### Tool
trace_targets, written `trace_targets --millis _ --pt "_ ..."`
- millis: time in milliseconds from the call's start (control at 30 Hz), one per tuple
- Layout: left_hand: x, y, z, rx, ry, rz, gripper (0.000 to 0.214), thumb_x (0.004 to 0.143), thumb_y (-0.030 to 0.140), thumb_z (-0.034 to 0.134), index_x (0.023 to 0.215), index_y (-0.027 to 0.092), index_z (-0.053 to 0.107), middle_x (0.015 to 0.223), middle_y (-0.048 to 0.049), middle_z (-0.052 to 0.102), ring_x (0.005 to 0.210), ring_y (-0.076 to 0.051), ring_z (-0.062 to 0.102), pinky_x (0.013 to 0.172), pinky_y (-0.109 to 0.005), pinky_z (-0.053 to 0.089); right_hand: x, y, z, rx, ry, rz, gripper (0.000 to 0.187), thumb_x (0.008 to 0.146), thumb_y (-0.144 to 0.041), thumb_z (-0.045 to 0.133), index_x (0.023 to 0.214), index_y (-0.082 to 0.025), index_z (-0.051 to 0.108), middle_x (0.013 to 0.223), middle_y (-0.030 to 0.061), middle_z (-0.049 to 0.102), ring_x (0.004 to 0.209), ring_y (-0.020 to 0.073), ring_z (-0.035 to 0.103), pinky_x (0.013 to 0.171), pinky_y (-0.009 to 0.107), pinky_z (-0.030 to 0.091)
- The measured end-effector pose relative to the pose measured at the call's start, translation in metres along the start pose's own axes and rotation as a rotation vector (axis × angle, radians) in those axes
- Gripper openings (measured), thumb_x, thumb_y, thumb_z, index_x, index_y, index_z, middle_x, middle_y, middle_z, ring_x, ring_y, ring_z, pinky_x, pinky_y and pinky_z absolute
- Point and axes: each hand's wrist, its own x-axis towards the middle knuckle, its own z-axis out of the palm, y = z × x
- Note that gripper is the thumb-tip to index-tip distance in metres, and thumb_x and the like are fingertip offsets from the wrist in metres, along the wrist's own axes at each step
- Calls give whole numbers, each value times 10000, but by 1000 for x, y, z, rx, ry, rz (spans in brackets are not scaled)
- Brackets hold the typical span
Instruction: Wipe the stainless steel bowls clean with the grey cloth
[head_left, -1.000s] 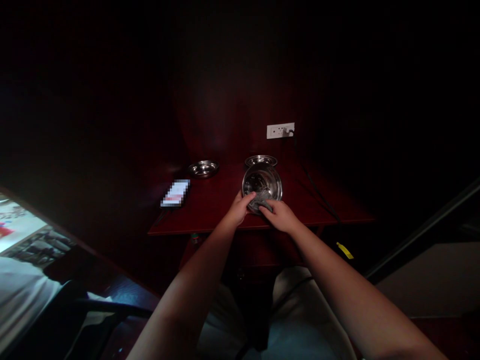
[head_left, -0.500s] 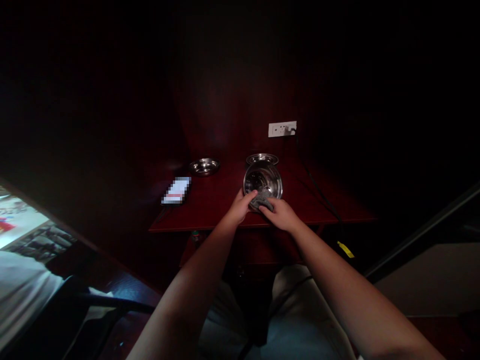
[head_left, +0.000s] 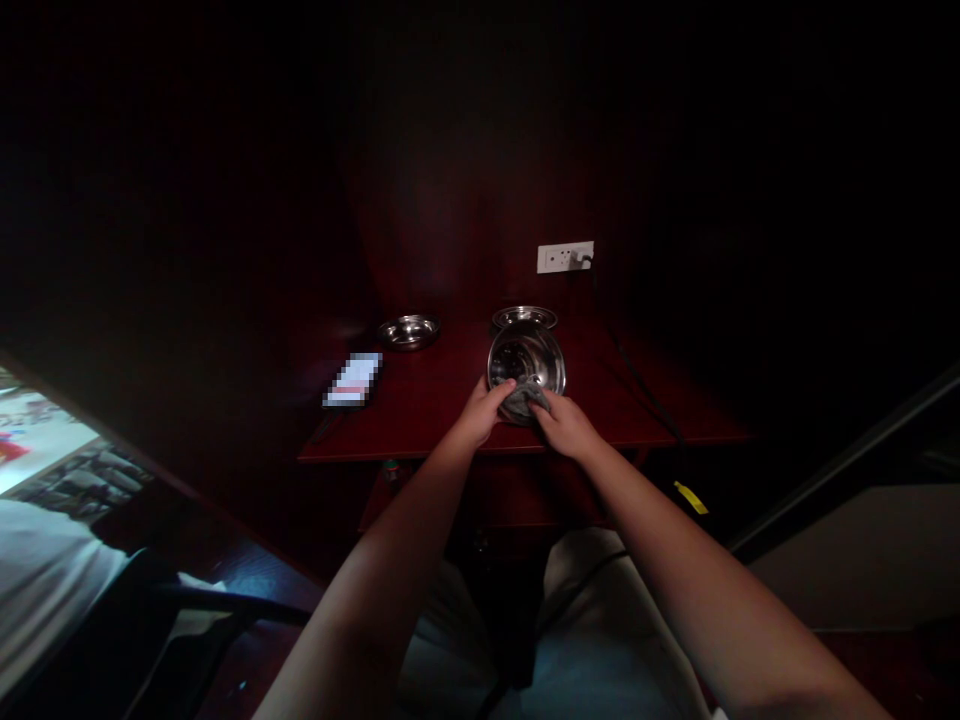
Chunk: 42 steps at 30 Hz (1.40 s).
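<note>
A shiny metal bowl (head_left: 546, 352) is tilted with its mouth towards me, over the front part of the dark red table (head_left: 435, 420). My left hand (head_left: 484, 408) grips its lower left rim, thumb lying inside the rim. My right hand (head_left: 564, 422) is closed on a grey cloth (head_left: 523, 400), pressed against the lower inside of the bowl. The fingers under the cloth are partly hidden. Behind the bowl lies a round metal lid or plate (head_left: 525, 316), partly covered by it. A shallow metal dish (head_left: 409, 331) sits further left.
A phone (head_left: 352, 381) with a blurred screen lies at the table's left. On the back wall is a white power socket (head_left: 565, 257) with a plug; its black cable (head_left: 637, 378) runs down the right side. A yellow tag (head_left: 691, 498) hangs below the table edge.
My right hand has shifted slightly with the cloth along the inside of the bowl, its fingers now closer to the right rim. The bowl and my left hand stay nearly still.
</note>
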Motion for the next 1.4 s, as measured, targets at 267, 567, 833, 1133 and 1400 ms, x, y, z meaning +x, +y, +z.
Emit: trace_targets --millis 267,567,833,1133,1400 --pt "0 0 1 -10 11 -1 502 609 359 762 1035 174 571 896 -50 680 763 -193 651 718 -382 541 1 4 2 9 -5 -7 254 876 -240 422 1027 -190 621 979 65 692 899 192 639 820 315 478" --pt "-1 1 2 -28 10 11 504 613 336 758 1056 175 580 911 -59 687 768 -195 652 714 -364 529 -1 -2 0 -35 -2 -19 216 851 -240 469 960 -201 651 886 41 704 784 172 645 747 290 485" --pt "2 1 1 -136 75 -63 401 649 331 720 990 152 610 832 -60 710 761 -225 673 733 -396 535 -2 -5 -1 -98 -4 -56 226 856 -221 469 988 -185 650 945 66 709 846 191 653 780 301 489" --pt "8 6 -4 -333 71 -70 413 810 500 531 955 136 661 842 -82 729 927 -240 667 871 -384 501 1 -26 2 -355 -82 -241 429 824 -162 480 1244 -145 568 1265 110 603 1181 228 549 1034 403 385" --pt "6 9 -4 -431 54 -27 300 771 386 616 882 113 673 840 -88 727 982 -238 654 973 -357 435 23 -66 17 -394 -124 -100 388 885 -212 413 1234 -131 561 1219 125 629 1091 239 610 952 360 448"
